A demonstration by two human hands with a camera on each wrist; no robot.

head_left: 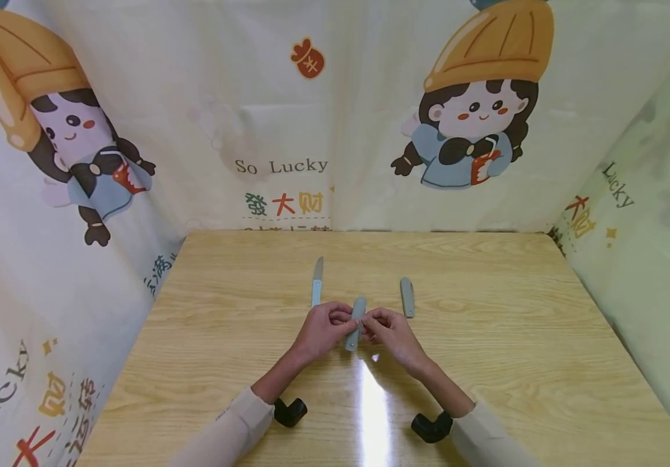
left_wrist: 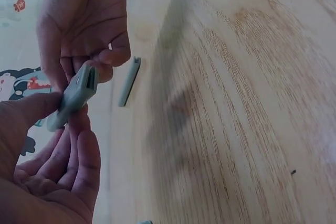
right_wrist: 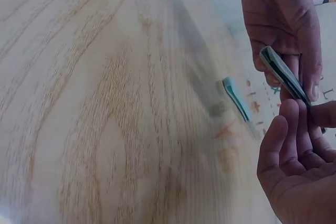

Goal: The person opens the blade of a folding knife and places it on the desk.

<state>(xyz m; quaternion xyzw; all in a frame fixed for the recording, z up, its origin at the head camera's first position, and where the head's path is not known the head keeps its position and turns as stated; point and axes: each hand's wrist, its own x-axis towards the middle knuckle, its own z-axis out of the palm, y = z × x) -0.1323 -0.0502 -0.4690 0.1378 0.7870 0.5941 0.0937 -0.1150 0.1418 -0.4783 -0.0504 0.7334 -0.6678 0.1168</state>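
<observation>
A folding knife with a grey-green handle [head_left: 352,340] is held above the table between both hands, its blade folded in as far as I can see. My left hand [head_left: 324,329] grips the handle from the left, thumb across its face. From the other side, the thumb and fingers of my right hand [head_left: 392,336] pinch the knife's edge; what exactly they pinch is hidden. In the right wrist view the slot of the handle [right_wrist: 283,72] shows as a dark line. The handle's end [left_wrist: 90,81] points toward the camera in the left wrist view.
Beyond my left hand lies a second folding knife [head_left: 316,288], blade out and pointing away. A third, folded knife [head_left: 407,297] lies to the right of my right hand. Printed curtains [head_left: 370,201] enclose the wooden table [head_left: 486,363] at the back and sides.
</observation>
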